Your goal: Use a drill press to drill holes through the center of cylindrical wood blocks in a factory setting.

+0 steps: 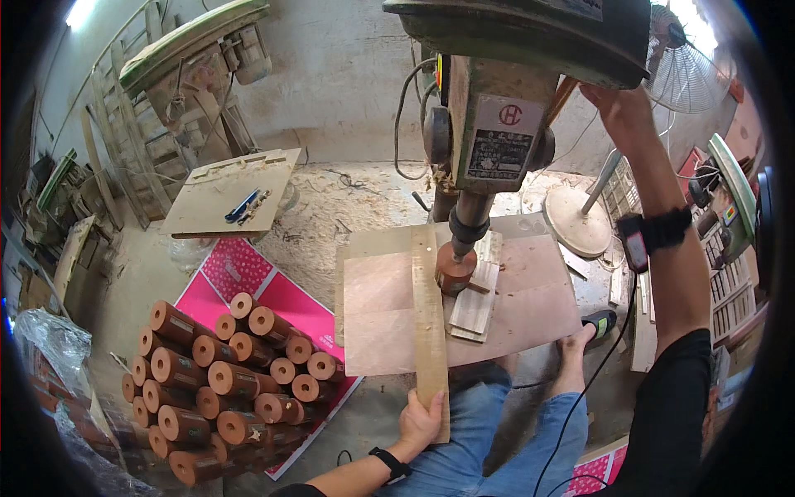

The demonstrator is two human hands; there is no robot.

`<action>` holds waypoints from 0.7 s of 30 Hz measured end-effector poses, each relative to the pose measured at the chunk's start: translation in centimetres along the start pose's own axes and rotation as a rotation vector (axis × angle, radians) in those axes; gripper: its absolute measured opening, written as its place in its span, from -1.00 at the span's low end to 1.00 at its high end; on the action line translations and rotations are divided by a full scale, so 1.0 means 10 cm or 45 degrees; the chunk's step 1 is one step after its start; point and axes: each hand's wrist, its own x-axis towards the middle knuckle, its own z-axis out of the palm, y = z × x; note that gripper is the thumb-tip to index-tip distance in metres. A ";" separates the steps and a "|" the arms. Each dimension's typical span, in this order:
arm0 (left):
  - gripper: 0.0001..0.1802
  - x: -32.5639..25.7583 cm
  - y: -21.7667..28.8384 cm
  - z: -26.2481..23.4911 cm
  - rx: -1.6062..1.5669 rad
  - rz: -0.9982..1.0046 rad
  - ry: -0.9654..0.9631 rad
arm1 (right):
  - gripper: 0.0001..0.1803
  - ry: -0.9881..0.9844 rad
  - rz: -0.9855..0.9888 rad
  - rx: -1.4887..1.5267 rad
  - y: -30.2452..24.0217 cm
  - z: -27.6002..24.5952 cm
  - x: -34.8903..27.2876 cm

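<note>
In the middle stands a drill press [501, 141], with its chuck [469, 224] lowered over a reddish-brown cylinder [455, 273]. A long flat wooden strip [430, 331] runs along the left of this cylinder and presses up close to it. My left hand [421, 421] is closed around the strip's near end, thumb on top. Light wooden blocks [478, 302] lie against the cylinder's right side. At the upper right, my right hand [614, 108] is closed on the press's feed lever [564, 98]; the drill head partly hides its fingers. The drill bit's tip is hidden.
Many similar cylinders with bored ends [234, 378] are stacked at left on a pink sheet [298, 290]. Beyond them is a board table [207, 195] with a blue-handled tool [242, 205]. A cardboard-covered worktable [530, 286] supports the work. A fan [683, 70] and sawdust show behind.
</note>
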 end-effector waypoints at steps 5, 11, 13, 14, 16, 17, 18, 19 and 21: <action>-0.33 0.00 -0.03 -0.09 0.057 -0.065 0.009 | -0.47 0.216 0.016 -0.284 -0.39 0.81 -0.36; -0.36 -0.01 -0.03 -0.08 -0.002 -0.054 -0.009 | -0.55 0.282 -0.154 -0.889 -0.25 0.69 -0.23; -0.36 -0.01 0.05 0.02 -0.051 0.005 -0.096 | -0.55 0.319 -0.197 -0.933 -0.44 0.63 -0.15; -0.37 -0.01 0.05 0.01 -0.067 0.005 -0.098 | -0.56 0.327 -0.243 -0.872 -0.33 0.60 -0.07; -0.37 -0.02 0.06 -0.08 -0.036 -0.033 -0.031 | -0.58 0.334 -0.226 -0.748 0.16 0.47 0.15; -0.38 -0.03 0.09 -0.09 -0.049 -0.025 -0.011 | -0.60 0.336 -0.224 -0.702 0.29 0.43 0.21; -0.38 -0.03 0.09 -0.09 -0.043 -0.027 -0.005 | -0.64 0.359 -0.150 -0.644 0.40 0.44 0.26; -0.38 -0.03 0.08 -0.08 -0.023 -0.029 -0.016 | -0.66 0.383 -0.078 -0.597 0.49 0.41 0.29; -0.38 -0.02 0.05 -0.07 0.001 -0.033 -0.017 | -0.67 0.417 0.001 -0.581 0.69 0.44 0.27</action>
